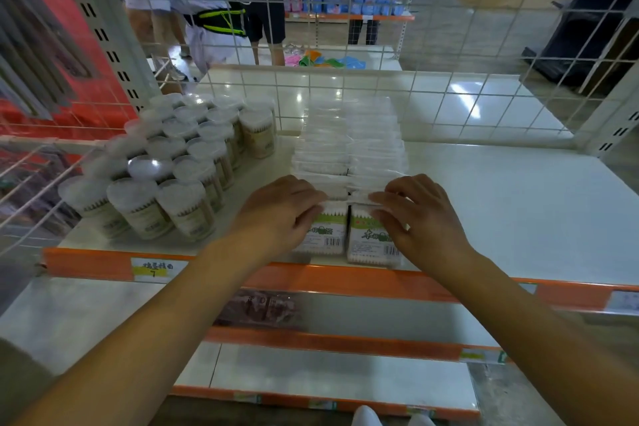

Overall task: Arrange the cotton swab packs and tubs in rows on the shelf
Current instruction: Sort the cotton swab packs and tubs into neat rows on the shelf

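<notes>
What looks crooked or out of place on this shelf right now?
Nothing stands out. The round tubs stand upright in tidy rows on the left, and the flat packs run in two straight columns. The left hand and right hand rest on the front packs.
</notes>
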Motion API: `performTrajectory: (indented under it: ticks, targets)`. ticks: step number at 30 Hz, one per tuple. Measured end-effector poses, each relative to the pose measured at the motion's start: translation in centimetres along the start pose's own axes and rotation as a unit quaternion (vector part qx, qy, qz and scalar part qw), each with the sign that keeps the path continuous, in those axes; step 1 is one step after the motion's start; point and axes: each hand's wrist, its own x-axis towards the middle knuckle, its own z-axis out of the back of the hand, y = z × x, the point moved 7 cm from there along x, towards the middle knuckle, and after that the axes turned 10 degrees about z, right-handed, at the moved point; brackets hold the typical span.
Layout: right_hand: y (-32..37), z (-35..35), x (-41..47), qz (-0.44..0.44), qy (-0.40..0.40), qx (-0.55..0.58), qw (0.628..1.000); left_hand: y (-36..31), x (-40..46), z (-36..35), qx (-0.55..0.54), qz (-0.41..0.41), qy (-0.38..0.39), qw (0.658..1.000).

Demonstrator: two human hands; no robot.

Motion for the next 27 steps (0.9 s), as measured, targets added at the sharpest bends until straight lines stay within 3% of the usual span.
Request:
performTrajectory:
  ticks: [5, 11, 27]
  targets:
    - [1.1, -0.2, -0.6, 0.006, 0.009, -0.018, 1.000, -0.9, -0.6, -0.1, 0.026, -0.025, -0.028, 0.999]
    - [1.7, -1.5, -1.3, 0.035, 0.074, -0.027, 0.996, -1.2, -1.1, -1.6, 0.065, -0.036, 0.003, 0.997]
    - [1.0, -2.3, -1.9, 0.070, 0.063, -0.012, 0.995, -1.2, -1.1, -1.6, 0.067, -0.047, -0.001, 0.997]
